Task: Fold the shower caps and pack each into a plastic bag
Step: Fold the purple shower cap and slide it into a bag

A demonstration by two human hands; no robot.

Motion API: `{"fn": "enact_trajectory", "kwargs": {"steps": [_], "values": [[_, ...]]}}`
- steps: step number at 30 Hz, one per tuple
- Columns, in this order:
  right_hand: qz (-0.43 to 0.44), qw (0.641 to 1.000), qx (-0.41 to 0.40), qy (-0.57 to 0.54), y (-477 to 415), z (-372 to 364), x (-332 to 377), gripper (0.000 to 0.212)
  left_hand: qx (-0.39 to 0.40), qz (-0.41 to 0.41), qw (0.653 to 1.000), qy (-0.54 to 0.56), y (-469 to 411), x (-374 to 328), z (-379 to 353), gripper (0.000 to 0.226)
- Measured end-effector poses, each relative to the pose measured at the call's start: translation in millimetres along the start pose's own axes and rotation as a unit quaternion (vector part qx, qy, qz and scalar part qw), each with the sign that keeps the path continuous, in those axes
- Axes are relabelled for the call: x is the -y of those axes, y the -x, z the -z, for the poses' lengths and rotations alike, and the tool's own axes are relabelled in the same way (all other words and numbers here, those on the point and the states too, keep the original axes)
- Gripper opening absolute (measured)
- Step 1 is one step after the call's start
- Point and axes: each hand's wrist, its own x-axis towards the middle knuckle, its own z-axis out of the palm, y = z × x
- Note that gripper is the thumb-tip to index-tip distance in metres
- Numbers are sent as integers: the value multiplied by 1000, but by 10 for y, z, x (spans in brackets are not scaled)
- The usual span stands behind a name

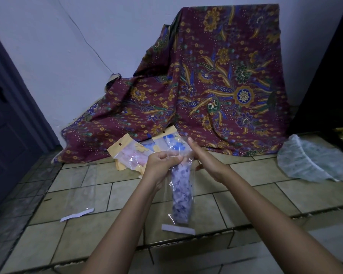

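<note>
Beige glazed tiles (127, 194) w/ dark grout form a raised step, backed by a maroon floral batik cloth (226, 86) draped in soft folds vs. a pale wall. A person's left hand (162, 162) grips the crinkled mouth of a clear plastic bag (192, 186), fingers curled round the film; the bag hangs upright over the tiles. Inside sits a folded blue-and-white floral shower cap (181, 196), a long narrow roll, w/ a white paper strip (178, 229) at the bag's bottom edge. Right hand (204, 161) meets the bag's top from the right; can't tell if it pinches the film. Behind the hands, a pink packed packet (127, 155) and a blue packed packet (170, 140), glossy w/ yellow card headers, overlap. Far right lies a gauzy green-and-white shower cap (313, 161), unfolded, puckered. At left, a flat empty clear bag (77, 186).
</note>
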Motion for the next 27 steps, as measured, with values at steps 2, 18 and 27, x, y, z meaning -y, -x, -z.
{"fn": "enact_trajectory", "kwargs": {"steps": [2, 18, 27], "values": [[25, 999, -20, -7, 26, -3, -6, 45, -15, -11, 1000, -8, -12, 5, -9, 7], [134, 975, -145, -106, -18, 33, -56, 11, -47, -241, 961, -125, -64, 6, -22, 21], [183, 965, -190, -12, -7, -50, -833, 20, -26, -295, 904, -308, -23, 582, 344, 29]]}}
